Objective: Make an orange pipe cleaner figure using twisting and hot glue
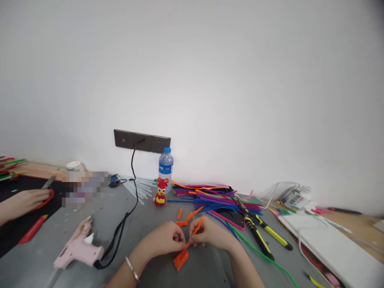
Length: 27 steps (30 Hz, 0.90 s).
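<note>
Between my two hands is an orange pipe cleaner [197,229], its upper end sticking up past the fingers of my right hand [207,234], which pinch it. My left hand [171,239] has its thumb and fingers pressed together at the lower part of the same orange work. A flat, folded orange pipe-cleaner piece [181,261] hangs just below the fingertips. Behind my hands lie several short orange pieces [181,224] on the grey table mat [120,276]. Past them stands a small red and yellow figure [160,194].
A water bottle [166,167] stands by the wall. Bundled coloured pipe cleaners [216,197] and yellow-black pliers [260,234] lie to the right. At left are a pink glue gun [79,250] with a black cord, a red cutter [33,229], and another person's hand [25,204] with scissors [46,196].
</note>
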### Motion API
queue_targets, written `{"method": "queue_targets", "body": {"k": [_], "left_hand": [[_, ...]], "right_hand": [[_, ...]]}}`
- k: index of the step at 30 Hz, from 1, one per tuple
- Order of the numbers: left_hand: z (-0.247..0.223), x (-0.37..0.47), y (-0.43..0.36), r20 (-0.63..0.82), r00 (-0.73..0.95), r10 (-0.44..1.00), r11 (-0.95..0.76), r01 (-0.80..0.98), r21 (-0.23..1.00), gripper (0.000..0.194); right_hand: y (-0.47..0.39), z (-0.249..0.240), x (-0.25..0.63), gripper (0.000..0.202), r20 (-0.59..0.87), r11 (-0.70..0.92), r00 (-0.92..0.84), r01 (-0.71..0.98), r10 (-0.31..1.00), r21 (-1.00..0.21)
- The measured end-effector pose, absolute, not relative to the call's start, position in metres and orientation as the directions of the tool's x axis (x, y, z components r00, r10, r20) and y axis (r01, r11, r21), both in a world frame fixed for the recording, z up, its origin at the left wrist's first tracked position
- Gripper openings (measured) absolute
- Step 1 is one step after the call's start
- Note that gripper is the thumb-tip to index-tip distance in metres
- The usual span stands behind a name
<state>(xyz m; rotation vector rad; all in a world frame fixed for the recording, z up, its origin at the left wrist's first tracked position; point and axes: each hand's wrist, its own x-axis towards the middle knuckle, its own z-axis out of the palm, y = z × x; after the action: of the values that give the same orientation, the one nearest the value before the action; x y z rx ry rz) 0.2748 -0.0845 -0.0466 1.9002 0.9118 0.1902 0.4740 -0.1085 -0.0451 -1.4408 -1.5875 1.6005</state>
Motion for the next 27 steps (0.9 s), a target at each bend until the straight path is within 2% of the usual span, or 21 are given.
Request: {"method": "queue_targets", "body": {"k": [18,27], "left_hand": [[-0.0444,0.2755,-0.0856,-0.284,0.705,0.649,-0.202,0.521,0.829,0.023],[-0.0478,0.2731,-0.0832,-0.216,0.739,0.638,-0.182,0.418,0.890,0.015]], "right_hand": [[-0.1095,-0.0417,0.4713,0.003,-0.329,-0.210,-0.340,0.340,0.881,-0.916],[-0.1116,-0.0346,0.4690,0.004,-0.283,-0.173,-0.342,0.317,0.896,-0.933]]}}
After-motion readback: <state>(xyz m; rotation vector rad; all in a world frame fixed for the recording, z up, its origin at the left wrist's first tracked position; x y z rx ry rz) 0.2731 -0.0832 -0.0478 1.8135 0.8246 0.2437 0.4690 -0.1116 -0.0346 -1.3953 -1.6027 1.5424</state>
